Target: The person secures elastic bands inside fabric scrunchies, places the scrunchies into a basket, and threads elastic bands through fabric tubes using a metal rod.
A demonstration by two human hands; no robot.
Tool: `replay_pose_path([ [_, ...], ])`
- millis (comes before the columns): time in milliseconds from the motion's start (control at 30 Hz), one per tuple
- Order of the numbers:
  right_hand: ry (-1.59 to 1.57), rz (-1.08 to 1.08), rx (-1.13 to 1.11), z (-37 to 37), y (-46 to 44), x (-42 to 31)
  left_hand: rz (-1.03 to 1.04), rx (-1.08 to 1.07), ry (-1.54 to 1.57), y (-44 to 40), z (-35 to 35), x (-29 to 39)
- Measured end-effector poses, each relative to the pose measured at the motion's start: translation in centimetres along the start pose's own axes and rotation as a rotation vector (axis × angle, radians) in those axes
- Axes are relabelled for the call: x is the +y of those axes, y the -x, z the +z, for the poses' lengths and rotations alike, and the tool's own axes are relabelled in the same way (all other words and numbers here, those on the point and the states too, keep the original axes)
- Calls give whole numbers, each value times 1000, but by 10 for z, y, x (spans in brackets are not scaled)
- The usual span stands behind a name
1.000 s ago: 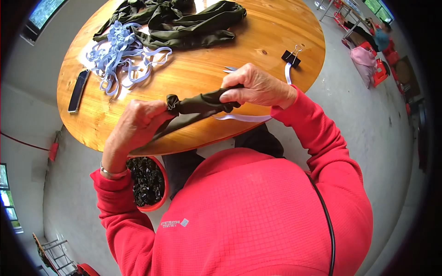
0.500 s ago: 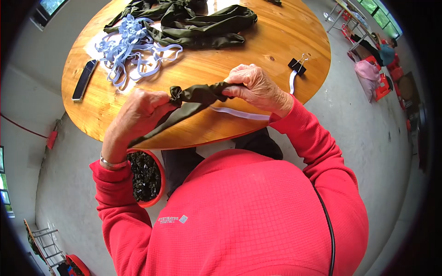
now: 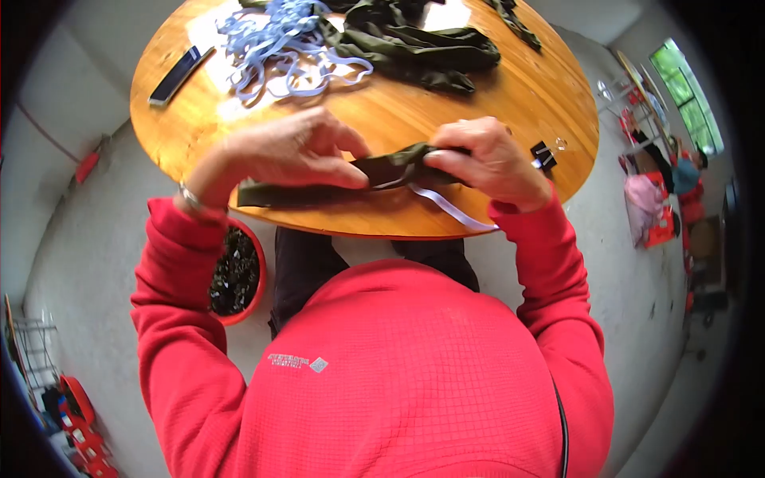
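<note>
A dark green fabric strip [image 3: 295, 194] stretches between my hands over the table's near edge. My right hand [image 3: 490, 163] is closed around its bunched right part, thumb and fingers pressed together. At the strip's middle, my left hand [image 3: 295, 151] has thumb and fingers apart, with the thumb lying against the cloth. A pale elastic band [image 3: 454, 210] comes out below the fabric near my right hand and runs toward the table edge. A black binder clip [image 3: 543, 155] sits just right of my right hand.
On the wooden table [image 3: 550, 88] lie a tangle of light blue elastic [image 3: 275, 48], more dark green fabric [image 3: 430, 52] and a phone [image 3: 175, 76]. A red tub of dark pieces [image 3: 261, 271] stands on the floor at left. A person [image 3: 687, 171] is in the right background.
My left hand has loosened from the gathered end and moved right along the strip, its fingers now apart. The strip's left part lies flatter. The view has shifted, with the table higher.
</note>
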State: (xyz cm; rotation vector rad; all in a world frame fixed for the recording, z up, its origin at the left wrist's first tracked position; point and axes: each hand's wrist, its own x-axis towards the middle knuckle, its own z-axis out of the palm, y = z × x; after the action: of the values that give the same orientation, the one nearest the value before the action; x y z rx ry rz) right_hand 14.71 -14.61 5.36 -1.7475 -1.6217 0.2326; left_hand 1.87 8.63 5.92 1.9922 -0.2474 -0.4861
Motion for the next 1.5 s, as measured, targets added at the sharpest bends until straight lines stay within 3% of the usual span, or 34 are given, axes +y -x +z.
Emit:
replay_pose_path([
  [133, -99, 259, 51, -29, 23, 1, -44, -128, 239, 23, -40, -35],
  [200, -165, 323, 52, -30, 28, 3, 12, -20, 189, 23, -36, -44],
  [300, -120, 339, 63, -27, 29, 1, -93, 94, 42, 21, -25, -29],
  [400, -51, 260, 104, -27, 31, 7, -47, 252, -330, 22, -16, -8],
  [433, -44, 228, 131, -25, 32, 10, 103, 346, -356, 21, -10, -13],
  [567, -139, 313, 154, -12, 28, 7, 352, 392, -729, 11, -3, -11],
  [733, -116, 112, 134, 16, 15, 13, 380, 393, -744, -7, 14, -9],
  [1000, -180, 69, 169, 31, -5, 19, 401, 398, -591, -26, 9, -13],
  [1133, -388, 13, 128, -7, -37, 4, 368, 317, -552, -12, -23, 44],
  [1200, -190, -163, 153, -30, -53, -10, 255, 271, -566, -3, -45, 69],
  [1267, -286, -122, 157, -41, -61, -19, 421, 265, -569, 4, -52, 89],
  [1300, -165, -212, 162, -43, -63, -17, 323, 190, -543, 6, -55, 95],
  [1333, -46, -300, 169, -44, -63, -14, 355, 270, -382, 1, -48, 79],
  [1367, -170, -133, 61, -43, -57, -13, 224, 229, -512, 3, -48, 80],
  [1400, -231, -103, 32, -37, -53, -11, 89, 185, -638, 5, -47, 80],
  [1500, -225, -152, -8, -14, -41, 16, 190, 249, -764, 2, -34, 58],
])
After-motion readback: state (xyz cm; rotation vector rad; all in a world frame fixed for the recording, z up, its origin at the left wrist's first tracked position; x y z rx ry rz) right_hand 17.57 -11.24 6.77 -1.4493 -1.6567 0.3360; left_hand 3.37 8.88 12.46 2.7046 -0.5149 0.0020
